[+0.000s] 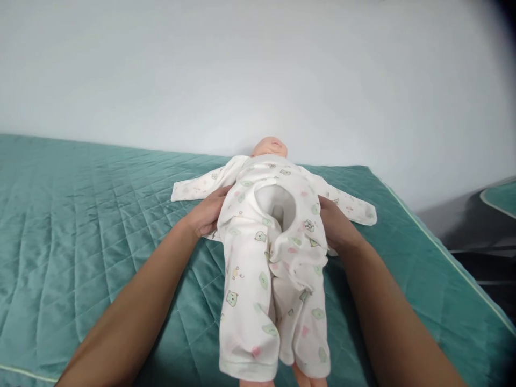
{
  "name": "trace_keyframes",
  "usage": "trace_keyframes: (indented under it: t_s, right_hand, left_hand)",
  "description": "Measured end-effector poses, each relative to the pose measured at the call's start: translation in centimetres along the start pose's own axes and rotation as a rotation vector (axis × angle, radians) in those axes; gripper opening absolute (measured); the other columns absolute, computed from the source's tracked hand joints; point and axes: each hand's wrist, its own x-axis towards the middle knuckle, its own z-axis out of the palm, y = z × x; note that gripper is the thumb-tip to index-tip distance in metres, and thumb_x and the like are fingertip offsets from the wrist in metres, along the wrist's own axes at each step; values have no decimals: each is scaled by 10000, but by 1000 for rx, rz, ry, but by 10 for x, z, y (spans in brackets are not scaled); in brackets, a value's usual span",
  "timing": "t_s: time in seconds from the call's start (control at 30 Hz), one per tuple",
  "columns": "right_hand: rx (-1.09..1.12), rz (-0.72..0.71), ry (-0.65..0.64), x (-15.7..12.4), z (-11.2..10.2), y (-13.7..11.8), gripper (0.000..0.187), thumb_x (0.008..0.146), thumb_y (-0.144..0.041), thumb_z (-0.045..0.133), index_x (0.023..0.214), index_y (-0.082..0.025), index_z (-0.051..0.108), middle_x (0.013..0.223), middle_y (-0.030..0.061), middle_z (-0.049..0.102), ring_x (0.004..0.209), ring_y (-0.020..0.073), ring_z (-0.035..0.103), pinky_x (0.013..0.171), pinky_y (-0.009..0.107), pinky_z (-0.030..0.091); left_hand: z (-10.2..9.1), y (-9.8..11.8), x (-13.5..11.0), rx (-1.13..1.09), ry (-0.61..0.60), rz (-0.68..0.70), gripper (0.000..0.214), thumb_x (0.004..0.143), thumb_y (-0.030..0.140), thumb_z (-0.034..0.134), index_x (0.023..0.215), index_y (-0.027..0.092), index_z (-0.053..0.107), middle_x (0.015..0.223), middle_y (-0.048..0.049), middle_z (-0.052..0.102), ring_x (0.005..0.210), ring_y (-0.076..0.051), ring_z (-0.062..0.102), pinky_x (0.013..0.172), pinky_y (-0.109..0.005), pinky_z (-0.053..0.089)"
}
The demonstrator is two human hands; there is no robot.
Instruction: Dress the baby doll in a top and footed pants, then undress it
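Note:
A baby doll lies on its back, head toward the wall and feet toward me. It wears a white long-sleeved baby top and white open-crotch baby pants, both printed with small green and pink figures. A round opening shows in the front of the pants. My left hand is closed at the left side of the waist, its fingertips tucked behind the pants' cloth. At the opposite side, my right hand reaches in against the waist; its fingers are hidden behind the fabric.
Beneath the doll is a green quilted cover with a pale piped edge at the right. A plain light wall rises directly behind it. Part of another green surface shows at the far right, beyond a dark gap.

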Motion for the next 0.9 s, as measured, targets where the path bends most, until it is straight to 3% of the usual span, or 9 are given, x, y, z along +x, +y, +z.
trace_keyframes:
  t_s: [0.13,0.47,0.63,0.9]
  right_hand:
    - [11,0,106,-4,11,-10,345,662,-441,782,933,-229,770,961,74,792,1022,360,698,918,497,555]
    - [-101,-122,-48,2,0,4,364,731,-344,745,1085,-259,748,1173,49,754,1133,335,672,976,464,543]
    - [-257,-100,-76,5,-4,6,317,758,-299,702,1067,-260,764,1196,36,746,1187,369,642,993,479,527]
    - [-31,-128,-100,3,1,6,415,717,-320,762,1126,-252,731,1246,53,723,1163,338,653,983,448,546]
  left_hand:
    - [2,-1,0,-5,-6,7,455,738,349,804,1145,168,712,1061,-100,763,1046,-265,691,931,-367,539]
    - [2,-1,1,50,-38,-68,498,765,314,790,1226,168,672,1090,-105,741,1038,-265,670,947,-393,507]
    - [3,0,2,1,-49,-86,467,794,295,762,1236,180,667,1097,-101,740,1011,-252,677,917,-374,518]
    - [1,-3,6,-118,-58,-54,403,796,336,760,1170,195,704,1054,-70,761,990,-228,694,892,-334,535]
